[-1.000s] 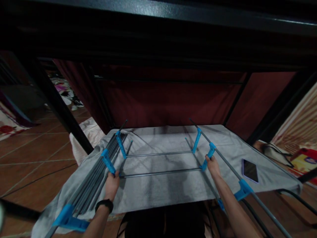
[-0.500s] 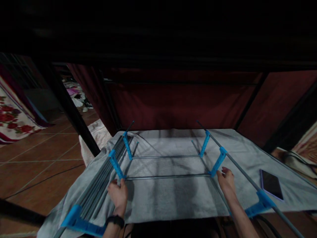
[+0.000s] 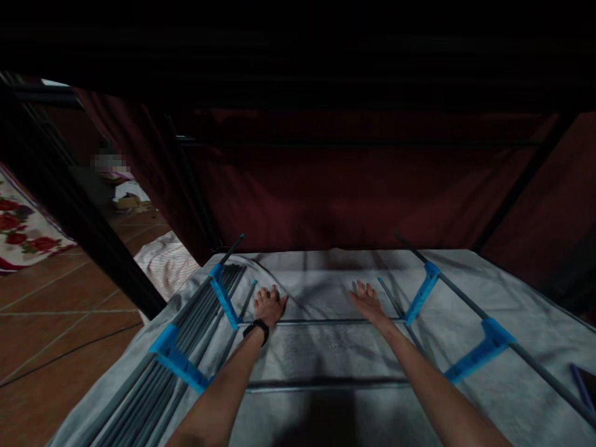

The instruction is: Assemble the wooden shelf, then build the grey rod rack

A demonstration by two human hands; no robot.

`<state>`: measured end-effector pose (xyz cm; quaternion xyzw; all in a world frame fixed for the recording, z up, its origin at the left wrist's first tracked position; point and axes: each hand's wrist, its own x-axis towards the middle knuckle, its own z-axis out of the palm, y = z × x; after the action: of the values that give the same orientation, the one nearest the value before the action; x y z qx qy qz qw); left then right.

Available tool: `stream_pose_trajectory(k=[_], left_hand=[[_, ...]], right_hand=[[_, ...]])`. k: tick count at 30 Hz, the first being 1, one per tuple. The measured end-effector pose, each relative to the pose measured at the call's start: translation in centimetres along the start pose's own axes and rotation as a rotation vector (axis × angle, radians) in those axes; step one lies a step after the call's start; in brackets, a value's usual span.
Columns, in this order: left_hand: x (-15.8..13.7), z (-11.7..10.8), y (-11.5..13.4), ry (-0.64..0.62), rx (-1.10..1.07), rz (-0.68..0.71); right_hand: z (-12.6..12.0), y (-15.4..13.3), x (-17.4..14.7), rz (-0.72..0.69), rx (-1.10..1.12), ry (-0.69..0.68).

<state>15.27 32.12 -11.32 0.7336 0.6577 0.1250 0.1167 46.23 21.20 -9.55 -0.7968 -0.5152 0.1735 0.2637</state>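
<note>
My left hand [image 3: 270, 305] reaches forward over the grey cloth [image 3: 321, 282], fingers spread, near the far crossbar [image 3: 321, 322] of a frame made of grey tubes. On the other side, my right hand [image 3: 367, 302] is also open, palm down, just beyond that bar. Neither hand grips anything; whether they press on the cloth is hard to tell. Blue plastic connectors stand at the far left [image 3: 224, 297], far right [image 3: 421, 293], near left [image 3: 179, 361] and near right [image 3: 482, 351]. A nearer crossbar [image 3: 326, 386] runs below my forearms, which partly cover the frame.
Several loose grey tubes [image 3: 186, 347] lie along the left side. A dark post [image 3: 93, 211] rises at left, and a dark red curtain [image 3: 354, 198] hangs behind. A phone [image 3: 582, 386] shows at the right edge. Striped fabric [image 3: 170, 264] lies on the tiled floor [image 3: 60, 335].
Both hands have left the near connectors' lower ends and moved forward and inward past the far crossbar. The view has shifted, so the frame appears closer and larger.
</note>
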Motion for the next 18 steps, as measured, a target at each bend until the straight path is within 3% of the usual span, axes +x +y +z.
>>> stream_pose_trajectory(k=[3,10,14,18], left_hand=[[3.1,2.1,-1.4,-0.063,0.091,0.029],[8.1,4.6,-1.7,-0.075,0.284,0.020],[9.5,4.5,-1.4,-0.072,0.336,-0.019],[9.5,2.9,-0.8,-0.077,0.334,-0.001]], right_hand=[[2.3,1.9,3.2,0.130,-0.111,-0.034],[6.2,5.1,8.8,0.228,-0.411,-0.097],[6.1,4.2,10.4,0.228,-0.504,-0.085],[3.8,3.2,11.4,0.138,-0.546,-0.045]])
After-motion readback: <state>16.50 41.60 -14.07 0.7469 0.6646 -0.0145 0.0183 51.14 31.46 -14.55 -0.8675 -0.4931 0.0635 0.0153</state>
